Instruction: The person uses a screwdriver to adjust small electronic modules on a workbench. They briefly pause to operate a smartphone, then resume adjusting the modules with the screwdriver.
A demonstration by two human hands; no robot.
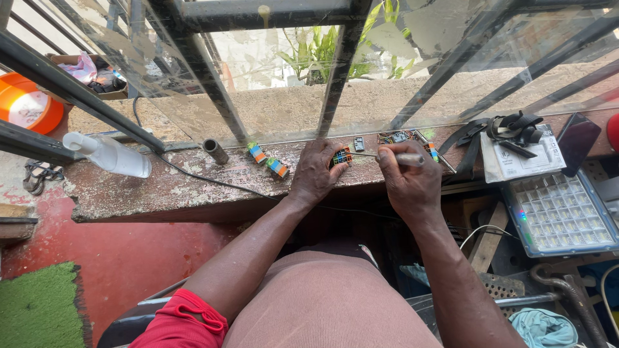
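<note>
My left hand (314, 174) lies near the middle of the frame, palm down on the worn concrete sill (161, 187), its fingers closed around a small dark block with coloured wires (342, 156). I press the block against the ledge so it cannot slide, and that seems to be why the hand sits so flat. My right hand (407, 179) is just to the right of it, pinched shut on a thin tool with a pale handle (407, 158); the tool runs level toward the block, and its metal tip meets the block's right side. I hold it low and sideways, much like a pen, which keeps the tip steady.

Left of my hands, on the same sill, lie two small parts striped orange and blue (267, 160), well apart from the block, and further left a short metal tube (215, 151) with a black cable (193, 173) trailing past it. A white squeeze bottle (109, 154) lies on its side at the left of the frame.

Just above my right hand sits a small tray of more coloured bits (400, 136) — within easy reach. At the right edge a black strap (509, 129) rests on a paper packet (522, 161), and below it a flat lamp panel (560, 216) with a grid of squares. Window bars (335, 71) rise across the top.
</note>
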